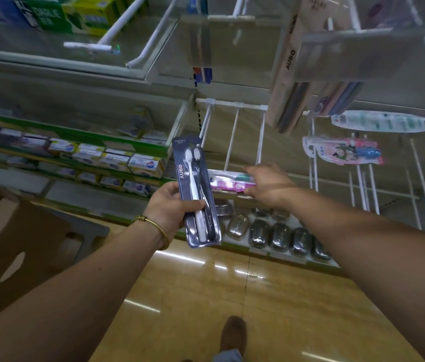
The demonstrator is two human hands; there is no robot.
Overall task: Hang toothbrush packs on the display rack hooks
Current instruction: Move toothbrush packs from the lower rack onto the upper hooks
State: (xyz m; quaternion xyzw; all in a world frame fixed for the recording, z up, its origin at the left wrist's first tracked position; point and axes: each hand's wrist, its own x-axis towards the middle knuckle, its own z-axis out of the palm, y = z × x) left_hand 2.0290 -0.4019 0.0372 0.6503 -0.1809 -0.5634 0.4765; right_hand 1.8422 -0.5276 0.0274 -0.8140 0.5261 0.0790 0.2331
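Left hand [169, 209] grips a dark pack [197, 189] upright; right hand [266, 184] clasps a pink pack [228, 182] by its right end.
Both packs are off the rack, held just in front of the white hooks [232, 137]. The pink one lies level, its left end at the dark pack's right edge. Farther right a cartoon pack [347, 151] hangs on a hook, with beige packs [291, 74] above. Soap cases [280, 237] line the shelf below.

White rack hooks [232, 137] carry toothbrush packs [344, 151] (pink below white).
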